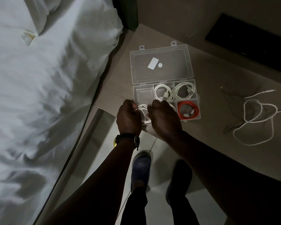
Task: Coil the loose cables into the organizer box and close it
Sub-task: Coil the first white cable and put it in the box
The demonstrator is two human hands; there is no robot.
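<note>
A clear plastic organizer box (143, 95) lies open on the wooden table, its lid (161, 64) folded back flat. Two white coiled cables (164, 93) (185, 90) fill the far middle and far right compartments. An orange coiled cable (187, 110) sits in the near right one. Over the near left part of the box, my left hand (128, 117) and my right hand (165, 119) both grip a white coiled cable (143, 111) between them. A loose white cable (256, 120) sprawls on the table to the right.
A bed with white sheets (47, 95) runs along the left. A black flat object (250, 44) lies at the table's (217, 75) far right. My two shoes (141, 168) stand on the tiled floor below the table edge.
</note>
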